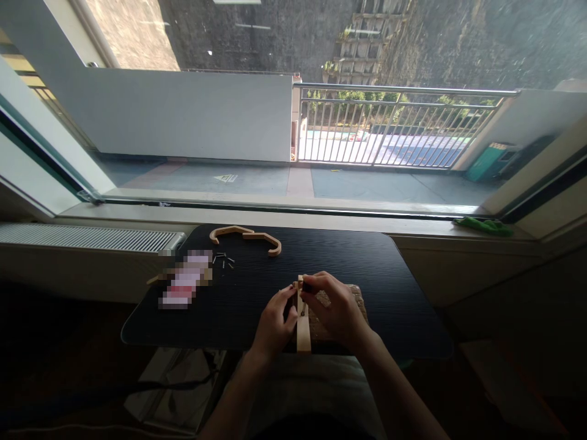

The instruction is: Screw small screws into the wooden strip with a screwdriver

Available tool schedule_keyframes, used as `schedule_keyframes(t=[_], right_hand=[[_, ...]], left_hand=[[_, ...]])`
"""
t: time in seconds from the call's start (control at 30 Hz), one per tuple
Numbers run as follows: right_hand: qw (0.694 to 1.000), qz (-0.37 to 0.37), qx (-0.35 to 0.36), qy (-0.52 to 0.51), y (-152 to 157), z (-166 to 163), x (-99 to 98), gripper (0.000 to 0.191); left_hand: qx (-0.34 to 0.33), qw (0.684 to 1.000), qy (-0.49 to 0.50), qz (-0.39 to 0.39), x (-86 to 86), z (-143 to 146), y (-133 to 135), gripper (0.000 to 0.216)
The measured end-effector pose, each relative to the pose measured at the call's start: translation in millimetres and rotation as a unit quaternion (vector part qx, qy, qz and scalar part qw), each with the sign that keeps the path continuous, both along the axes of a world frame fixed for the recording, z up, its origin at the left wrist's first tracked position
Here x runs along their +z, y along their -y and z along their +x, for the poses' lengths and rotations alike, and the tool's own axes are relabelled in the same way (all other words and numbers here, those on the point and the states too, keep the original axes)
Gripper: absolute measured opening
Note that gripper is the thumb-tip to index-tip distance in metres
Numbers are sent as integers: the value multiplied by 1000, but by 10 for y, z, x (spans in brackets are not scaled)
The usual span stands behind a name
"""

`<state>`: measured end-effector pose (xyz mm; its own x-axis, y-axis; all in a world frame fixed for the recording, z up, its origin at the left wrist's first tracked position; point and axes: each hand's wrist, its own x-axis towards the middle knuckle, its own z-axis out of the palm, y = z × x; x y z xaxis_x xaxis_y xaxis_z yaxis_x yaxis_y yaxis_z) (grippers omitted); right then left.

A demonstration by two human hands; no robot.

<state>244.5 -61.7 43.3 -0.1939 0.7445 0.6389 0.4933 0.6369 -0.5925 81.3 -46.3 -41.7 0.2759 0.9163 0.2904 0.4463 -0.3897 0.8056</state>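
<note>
A pale wooden strip (303, 339) lies lengthwise near the front edge of the black table, its near end pointing at me. My left hand (276, 318) grips the far part of this strip from the left side, fingers and thumb bent around it. Over the same part, my right hand (337, 305) pinches a small dark-handled tool (307, 286). Its thin shaft seems to point down along the wood, but the tip is too small to make out. Partly under my right hand is a brown woven-looking block (358, 297), right of the strip.
Two curved wooden pieces (232, 230) lie at the table's (339, 253) back edge. Several small screws or nails (224, 260) sit left of centre, beside a blurred pink packet (187, 281). Beyond are a windowsill (275, 217), a radiator (92, 238) and a green cloth (483, 226).
</note>
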Motion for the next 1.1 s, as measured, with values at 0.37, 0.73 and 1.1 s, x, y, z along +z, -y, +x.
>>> schedule_keyframes(t=[0.37,0.73,1.1], right_hand=[[999,9,-42,18,-31,13,14,16],[998,-21,-44,30,55,-1,-30,32],[996,-36,-23,72,78,26,4,32]], left_hand=[[7,1000,1,1,-16,-9,-6,42],[1,1000,1,3,4,-6,-1,44],[2,1000,4,3,-5,-2,3,42]])
